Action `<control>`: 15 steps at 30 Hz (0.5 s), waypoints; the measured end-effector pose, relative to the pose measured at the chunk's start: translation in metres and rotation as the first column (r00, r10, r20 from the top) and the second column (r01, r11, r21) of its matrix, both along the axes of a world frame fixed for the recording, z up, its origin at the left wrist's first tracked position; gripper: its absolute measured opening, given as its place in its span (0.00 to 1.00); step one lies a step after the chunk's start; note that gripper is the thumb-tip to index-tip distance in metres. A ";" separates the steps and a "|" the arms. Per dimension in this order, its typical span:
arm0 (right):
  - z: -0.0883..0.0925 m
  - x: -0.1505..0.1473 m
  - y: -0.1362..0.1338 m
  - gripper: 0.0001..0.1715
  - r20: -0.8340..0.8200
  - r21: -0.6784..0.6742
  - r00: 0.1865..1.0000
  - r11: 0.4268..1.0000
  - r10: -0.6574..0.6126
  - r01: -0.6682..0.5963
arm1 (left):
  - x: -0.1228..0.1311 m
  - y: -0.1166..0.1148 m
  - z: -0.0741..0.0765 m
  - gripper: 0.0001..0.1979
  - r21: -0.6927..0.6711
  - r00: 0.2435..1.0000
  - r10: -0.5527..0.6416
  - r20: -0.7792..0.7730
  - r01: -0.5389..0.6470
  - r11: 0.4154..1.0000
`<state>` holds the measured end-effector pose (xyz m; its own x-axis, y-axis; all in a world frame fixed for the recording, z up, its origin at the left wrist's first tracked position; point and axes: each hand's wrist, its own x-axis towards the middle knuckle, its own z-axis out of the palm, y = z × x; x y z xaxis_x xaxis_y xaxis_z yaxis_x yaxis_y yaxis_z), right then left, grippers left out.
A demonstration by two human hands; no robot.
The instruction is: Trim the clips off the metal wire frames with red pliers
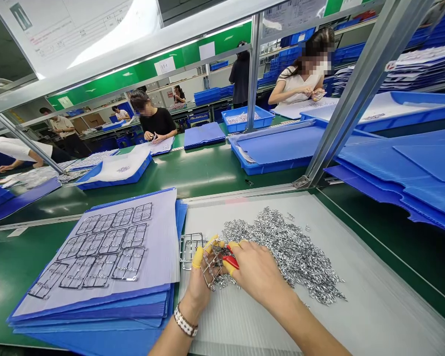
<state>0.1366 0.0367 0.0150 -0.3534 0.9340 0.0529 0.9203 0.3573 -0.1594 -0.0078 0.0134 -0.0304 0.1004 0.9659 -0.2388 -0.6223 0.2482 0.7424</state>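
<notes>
1. On the long green workbench [11, 282], a wide translucent plastic board [378, 316] lies in front of the person, and a stack of blue corrugated plastic sheets [89, 316] lies just to the left of it.
2. Farther along the room, other blue trays [247, 118] stand on the benches, and co-workers [152, 118] sit and work there, well apart from the person's own hands.
3. On top of the blue stack is a pale sheet [104, 252] carrying rows of flat metal lattice frames [100, 247], laid side by side.
4. A loose pile of small silver metal pieces [285, 252] spreads over the middle of the translucent board, and it reaches close under the right hand.
5. The left hand [197, 291] is above the board, near the edge of the pile. Its thumb and fingers are closed in a pinch on a metal frame [211, 264], which is the work piece here, and this frame is tilted just over the left end of the pile.
6. The right hand [257, 272] is beside the frame, partly curled and closed around a small red-handled tool [232, 262]. The hand hides most of the tool, so I cannot tell its exact kind.
7. Yellow finger cots [198, 257] cover fingertips on both hands, and a metal bracelet [185, 320] sits on the left wrist.
</notes>
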 end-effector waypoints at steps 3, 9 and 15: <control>0.001 -0.002 -0.002 0.11 0.033 0.019 0.999 1.000 0.001 -0.001 | 0.000 0.001 0.000 0.27 -0.013 1.000 0.009 -0.016 -0.010 1.000; 0.000 0.006 -0.011 0.15 0.039 0.037 0.999 0.999 -0.024 0.023 | -0.002 0.002 0.003 0.28 -0.040 0.998 0.003 0.067 -0.001 0.999; -0.009 0.015 -0.019 0.11 0.040 -0.029 0.999 0.999 -0.031 0.032 | -0.008 0.007 0.009 0.28 -0.087 0.979 0.023 0.204 -0.005 0.996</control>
